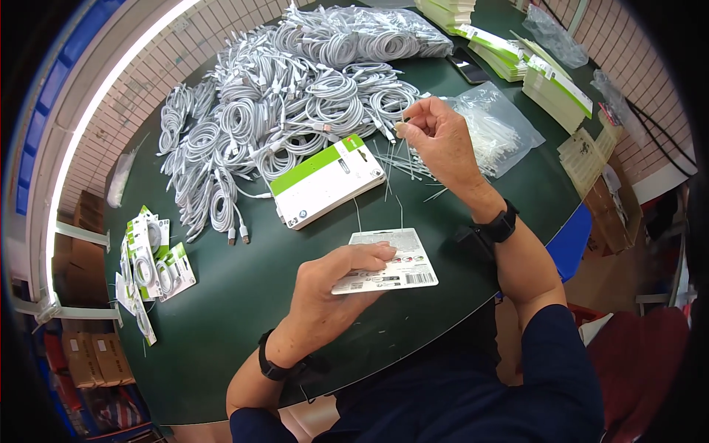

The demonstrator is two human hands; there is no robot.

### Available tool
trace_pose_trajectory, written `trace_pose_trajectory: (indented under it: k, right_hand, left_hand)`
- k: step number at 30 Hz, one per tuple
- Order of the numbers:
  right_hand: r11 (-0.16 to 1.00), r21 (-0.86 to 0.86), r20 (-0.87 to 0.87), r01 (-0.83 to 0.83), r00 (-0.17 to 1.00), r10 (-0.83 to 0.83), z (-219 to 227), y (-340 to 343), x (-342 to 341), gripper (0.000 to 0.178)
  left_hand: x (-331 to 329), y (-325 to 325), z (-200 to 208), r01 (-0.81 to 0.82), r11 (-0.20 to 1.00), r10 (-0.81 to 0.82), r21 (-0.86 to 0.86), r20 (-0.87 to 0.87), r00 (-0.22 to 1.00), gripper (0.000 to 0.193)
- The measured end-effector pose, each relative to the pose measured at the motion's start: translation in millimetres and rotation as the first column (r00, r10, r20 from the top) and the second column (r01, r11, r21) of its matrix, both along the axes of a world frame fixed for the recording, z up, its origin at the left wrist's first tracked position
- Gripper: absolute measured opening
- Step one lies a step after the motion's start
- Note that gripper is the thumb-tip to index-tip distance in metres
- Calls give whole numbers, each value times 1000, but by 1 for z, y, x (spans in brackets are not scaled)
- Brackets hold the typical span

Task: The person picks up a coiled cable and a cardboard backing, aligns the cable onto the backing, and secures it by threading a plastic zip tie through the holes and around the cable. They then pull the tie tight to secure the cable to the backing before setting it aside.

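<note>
My left hand (332,277) grips a white printed packaging card (402,267) by its left side, fingers laid across its face and thumb underneath. Two thin white cable ties (402,214) stick up from the card's far edge. Raised beyond it, my right hand (439,133) is closed in a pinch; a small pale thing shows at the fingertips, too small to name. Just below that hand, loose cable ties (405,164) lie on the green table, beside a clear bag of cable ties (487,140). A stack of green-and-white cards (329,184) lies beyond the held card.
A big heap of coiled white cables (295,103) covers the far left and middle of the table (244,332). Carded cables (151,266) lie at the left. Stacked green-and-white cards (554,92) and a dark phone (468,68) are at the far right.
</note>
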State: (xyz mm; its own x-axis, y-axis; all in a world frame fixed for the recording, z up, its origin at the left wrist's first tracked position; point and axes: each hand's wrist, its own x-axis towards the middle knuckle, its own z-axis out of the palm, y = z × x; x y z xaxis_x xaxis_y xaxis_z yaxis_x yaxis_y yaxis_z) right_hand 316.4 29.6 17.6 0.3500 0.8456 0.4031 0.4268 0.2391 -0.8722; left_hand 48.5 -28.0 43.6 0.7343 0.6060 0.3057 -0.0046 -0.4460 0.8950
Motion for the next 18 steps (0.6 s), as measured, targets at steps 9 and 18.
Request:
trace_pose_trajectory:
  k: [9, 18]
  right_hand:
    - [968, -14, -402, -252, 887, 225, -1, 0, 1, 12]
    - [920, -56, -555, -387, 779, 293, 5, -9, -6, 16]
  left_hand:
    - [-12, 13, 16, -412, 781, 323, 470, 260, 910, 32]
    - [-15, 57, -21, -481, 704, 459, 523, 182, 869, 32]
